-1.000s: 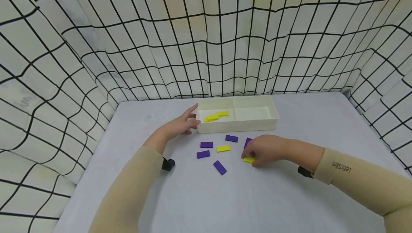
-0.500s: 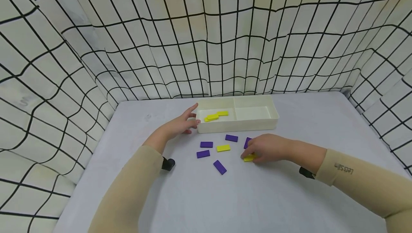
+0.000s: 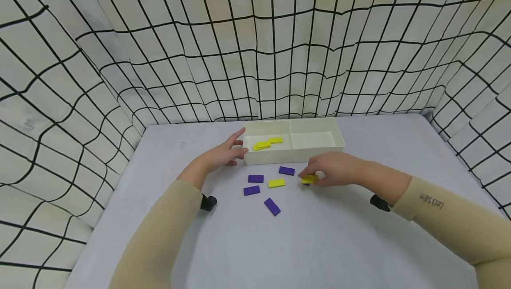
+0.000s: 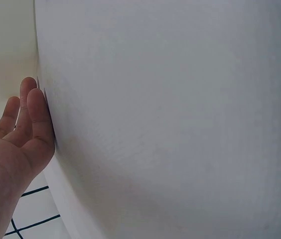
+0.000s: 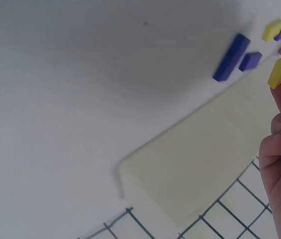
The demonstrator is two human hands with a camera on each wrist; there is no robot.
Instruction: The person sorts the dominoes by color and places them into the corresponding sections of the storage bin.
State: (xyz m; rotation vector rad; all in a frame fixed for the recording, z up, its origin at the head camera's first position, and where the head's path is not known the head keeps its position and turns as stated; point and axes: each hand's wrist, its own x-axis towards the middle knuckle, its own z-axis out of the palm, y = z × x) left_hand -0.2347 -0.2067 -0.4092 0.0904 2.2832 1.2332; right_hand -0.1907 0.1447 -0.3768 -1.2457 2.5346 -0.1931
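Observation:
My right hand (image 3: 335, 168) pinches a yellow block (image 3: 308, 179) between thumb and fingertips, lifted off the table in front of the white box (image 3: 279, 157). In the right wrist view, the same yellow block (image 5: 279, 72) sits at the fingertips, with the other fingers curled in. A purple block under it is mostly hidden. At the box's left end, my left hand (image 3: 219, 156) touches the wall with fingers spread and relaxed; the left wrist view shows these fingers (image 4: 41, 117) against it. Several yellow blocks (image 3: 262, 145) lie in the box's left compartment.
On the white table (image 3: 319, 244) lie one yellow block (image 3: 276, 183) and several purple blocks, among them a slanted one (image 3: 272, 207) nearest the person. A divider (image 3: 291, 134) splits the box in two. Black netting (image 3: 275, 62) over pale walls surrounds the table's back and sides.
The right hand has picked up the yellow block from the table and moved it away from the person toward the box, over a purple block. The left hand has stayed at the box.

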